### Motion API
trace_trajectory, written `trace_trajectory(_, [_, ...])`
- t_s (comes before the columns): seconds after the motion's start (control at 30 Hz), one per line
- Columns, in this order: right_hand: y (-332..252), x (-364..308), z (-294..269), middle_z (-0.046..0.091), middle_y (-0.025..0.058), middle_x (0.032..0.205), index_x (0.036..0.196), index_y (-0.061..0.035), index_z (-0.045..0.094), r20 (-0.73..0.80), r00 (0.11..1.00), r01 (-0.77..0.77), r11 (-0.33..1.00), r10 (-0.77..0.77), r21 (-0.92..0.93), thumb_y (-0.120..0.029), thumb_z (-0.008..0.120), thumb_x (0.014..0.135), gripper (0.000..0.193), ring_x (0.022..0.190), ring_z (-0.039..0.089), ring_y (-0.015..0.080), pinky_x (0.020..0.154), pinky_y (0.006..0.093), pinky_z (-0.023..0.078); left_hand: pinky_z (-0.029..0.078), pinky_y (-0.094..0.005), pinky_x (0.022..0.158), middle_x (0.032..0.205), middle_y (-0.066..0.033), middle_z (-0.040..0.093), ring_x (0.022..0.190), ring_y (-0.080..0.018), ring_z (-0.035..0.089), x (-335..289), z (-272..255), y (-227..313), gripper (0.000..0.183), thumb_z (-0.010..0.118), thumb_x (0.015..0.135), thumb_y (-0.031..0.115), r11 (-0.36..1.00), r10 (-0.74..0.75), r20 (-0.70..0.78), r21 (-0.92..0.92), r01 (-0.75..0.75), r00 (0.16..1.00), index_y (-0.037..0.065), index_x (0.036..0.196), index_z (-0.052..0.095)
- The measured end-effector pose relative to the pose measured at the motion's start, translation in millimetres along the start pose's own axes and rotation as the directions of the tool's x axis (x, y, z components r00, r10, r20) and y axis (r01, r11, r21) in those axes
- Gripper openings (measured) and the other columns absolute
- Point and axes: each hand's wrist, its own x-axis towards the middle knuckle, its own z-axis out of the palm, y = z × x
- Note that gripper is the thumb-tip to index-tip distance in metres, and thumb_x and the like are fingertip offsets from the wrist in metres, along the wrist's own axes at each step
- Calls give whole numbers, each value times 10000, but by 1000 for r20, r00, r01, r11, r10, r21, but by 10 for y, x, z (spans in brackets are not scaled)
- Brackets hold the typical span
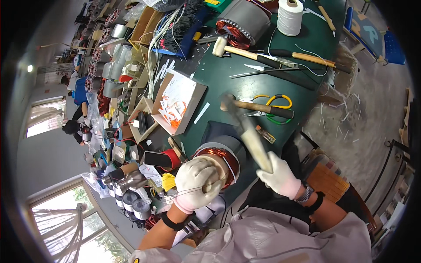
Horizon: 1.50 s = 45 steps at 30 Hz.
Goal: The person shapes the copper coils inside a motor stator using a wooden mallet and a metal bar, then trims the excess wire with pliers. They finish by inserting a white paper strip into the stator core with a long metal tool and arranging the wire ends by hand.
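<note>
My left hand (199, 182), in a white glove, is closed over a round tan block (225, 168) at the mouth of a motor stator (232, 151). Copper windings (229, 158) ring the inside of its grey shell, and a white strip sticks out at the rim. My right hand (279, 175), also gloved, grips a long tool (256, 149) with a pale handle and a dark shaft. Motion blurs its far end, so its exact kind is unclear. That end overlaps a wooden-handled hammer (263, 107) lying on the green table (215, 87).
Yellow-and-green-handled scissors (280, 103) lie under the hammer. Farther off are a pale-headed mallet (239, 51), another stator (245, 22) and a string spool (290, 17). A cardboard box (193, 98) of white strips stands left, near a phone (158, 159). Co-workers (81, 125) are at far left.
</note>
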Motion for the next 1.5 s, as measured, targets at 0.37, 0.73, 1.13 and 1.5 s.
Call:
trace_trajectory(0.37, [1, -29, 98, 679, 302, 839, 1053, 30, 518, -35, 980, 187, 971, -194, -149, -249, 710, 913, 366, 850, 728, 467, 719, 507, 557, 559, -474, 903, 1108, -149, 686, 1033, -381, 691, 323, -125, -250, 486, 856, 704, 181, 949, 303, 223, -157, -273, 926, 40, 1142, 701])
trace_trajectory(0.73, [-43, 93, 192, 682, 301, 850, 1028, 49, 516, 114, 990, 119, 939, -86, -321, -276, 731, 905, 408, 826, 695, 491, 709, 527, 553, 550, -488, 951, 1136, -167, 698, 1052, -397, 680, 144, 35, -31, 497, 850, 721, 196, 994, -107, -107, -22, 105, 989, 29, 1154, 675])
trace_trajectory(1.13, [-113, 176, -114, 687, 287, 837, 1059, 45, 531, 40, 999, 6, 997, -2, -81, -258, 737, 888, 405, 799, 730, 446, 674, 473, 564, 560, -473, 914, 1118, -138, 691, 1021, -369, 690, 180, 5, -200, 508, 879, 636, 202, 1000, -17, -70, -5, 16, 997, 59, 1090, 701])
trace_trajectory(1.5, [-156, 91, 177, 676, 293, 823, 1018, 48, 531, -99, 991, -56, 957, 87, 285, -282, 747, 895, 414, 756, 703, 477, 675, 502, 556, 556, -497, 953, 1164, -166, 671, 1097, -387, 677, 298, -150, -414, 517, 869, 670, 146, 979, 194, 93, -81, -187, 977, 36, 1141, 685])
